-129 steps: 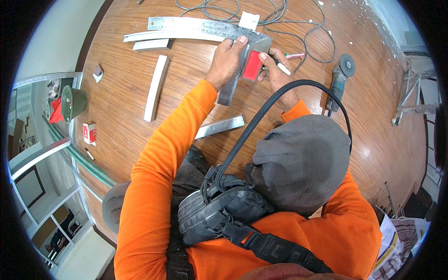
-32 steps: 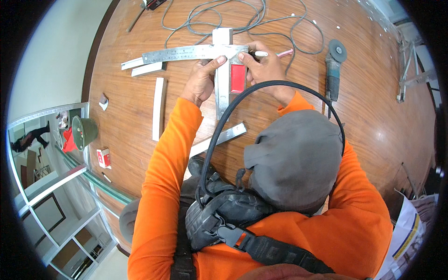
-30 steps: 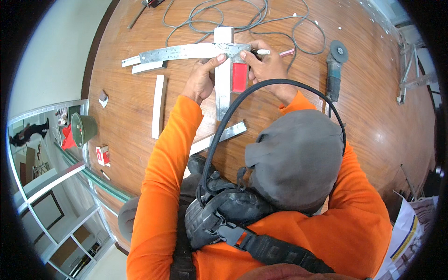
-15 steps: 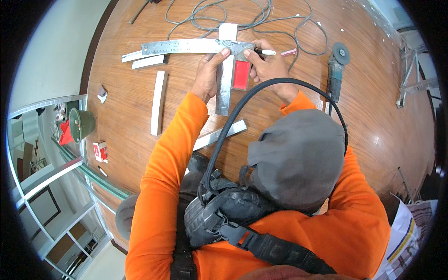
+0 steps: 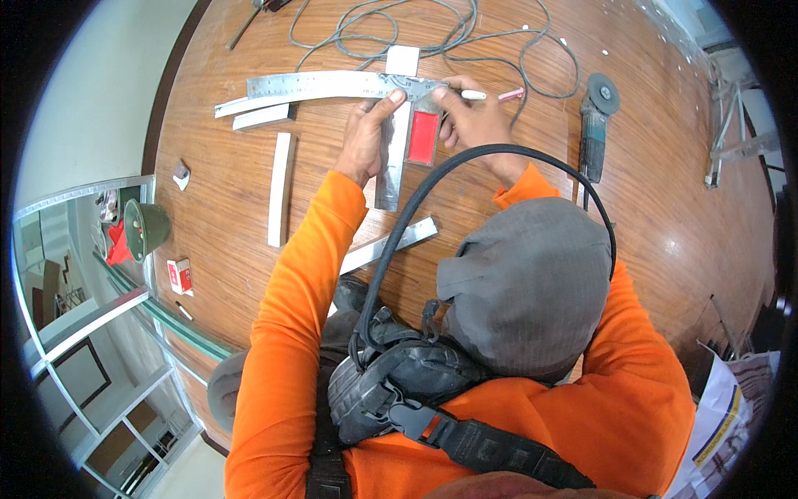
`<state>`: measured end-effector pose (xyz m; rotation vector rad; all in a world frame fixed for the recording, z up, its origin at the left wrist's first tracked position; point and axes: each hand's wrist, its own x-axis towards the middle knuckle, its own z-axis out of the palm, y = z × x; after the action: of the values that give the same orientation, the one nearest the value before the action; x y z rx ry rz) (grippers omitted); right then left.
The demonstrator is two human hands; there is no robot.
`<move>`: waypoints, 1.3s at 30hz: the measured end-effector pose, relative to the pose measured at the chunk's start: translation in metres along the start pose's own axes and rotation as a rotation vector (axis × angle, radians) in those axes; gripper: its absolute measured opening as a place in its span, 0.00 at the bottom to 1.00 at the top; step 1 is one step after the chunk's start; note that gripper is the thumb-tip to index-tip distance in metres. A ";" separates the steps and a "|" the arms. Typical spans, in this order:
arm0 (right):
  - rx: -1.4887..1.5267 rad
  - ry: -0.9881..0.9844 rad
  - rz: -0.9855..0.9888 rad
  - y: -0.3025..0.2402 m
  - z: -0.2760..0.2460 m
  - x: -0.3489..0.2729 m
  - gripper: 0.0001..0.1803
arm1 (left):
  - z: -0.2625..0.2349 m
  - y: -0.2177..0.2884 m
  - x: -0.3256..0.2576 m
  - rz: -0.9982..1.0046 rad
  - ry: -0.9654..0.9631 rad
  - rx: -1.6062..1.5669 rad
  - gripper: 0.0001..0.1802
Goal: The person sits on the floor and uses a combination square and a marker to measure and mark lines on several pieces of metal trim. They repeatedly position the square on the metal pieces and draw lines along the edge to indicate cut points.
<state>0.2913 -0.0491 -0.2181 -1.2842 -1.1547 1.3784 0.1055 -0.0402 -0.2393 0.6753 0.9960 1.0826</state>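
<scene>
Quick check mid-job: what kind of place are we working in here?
Probably an indoor room under fit-out, used as a makeshift workshop. The work lies on a wood-pattern floor; an angle grinder and loose cable lie nearby, with cut metal strips and a steel ruler by the hands.

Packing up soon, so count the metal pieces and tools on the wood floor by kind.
Metal profile pieces: 5
Steel ruler: 1
Red-handled square: 1
Angle grinder: 1
Marker pen in right hand: 1
Total: 9
</scene>
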 end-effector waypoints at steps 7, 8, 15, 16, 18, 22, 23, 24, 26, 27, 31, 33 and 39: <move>-0.069 -0.039 -0.488 -0.030 -0.019 0.005 0.14 | -0.008 0.004 0.005 -0.009 0.030 0.222 0.27; -0.067 -0.092 -0.487 -0.028 -0.014 0.008 0.14 | -0.012 0.003 0.004 -0.010 0.018 0.223 0.27; -0.191 -0.206 -0.450 -0.034 -0.015 0.017 0.11 | -0.009 0.000 0.008 0.017 -0.022 0.209 0.29; -0.175 -0.221 -0.427 -0.035 -0.015 0.017 0.11 | -0.013 0.000 0.010 0.002 -0.003 0.253 0.30; -0.187 -0.226 -0.388 -0.035 -0.020 0.021 0.11 | -0.018 -0.002 0.014 0.011 0.010 0.255 0.31; -0.303 -0.216 -0.250 -0.058 -0.032 0.014 0.11 | -0.021 0.001 0.012 -0.010 0.019 0.228 0.30; -0.372 -0.217 -0.387 -0.054 -0.038 0.017 0.11 | -0.021 0.004 0.010 -0.043 0.030 0.256 0.30; -0.443 -0.216 -0.527 -0.050 -0.048 0.021 0.13 | -0.019 0.005 0.009 -0.021 0.022 0.218 0.29; -0.415 -0.142 -0.537 -0.038 -0.055 0.023 0.16 | -0.016 0.007 0.009 0.021 0.007 0.142 0.26; -0.314 -0.070 -0.404 -0.035 -0.055 0.019 0.18 | -0.015 0.008 0.010 0.019 0.007 0.091 0.26; -0.121 -0.112 -0.001 -0.027 -0.036 -0.004 0.23 | -0.005 0.008 0.014 -0.030 -0.044 -0.052 0.24; -0.049 -0.156 0.090 -0.001 -0.011 -0.004 0.24 | -0.018 0.011 0.009 -0.057 -0.060 -0.061 0.23; 0.048 -0.063 0.144 0.017 -0.021 -0.003 0.18 | -0.006 0.016 0.009 0.008 -0.128 0.237 0.29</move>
<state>0.3117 -0.0538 -0.2347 -1.3188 -1.0823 1.5522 0.0947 -0.0263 -0.2318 0.9301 1.0199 0.9239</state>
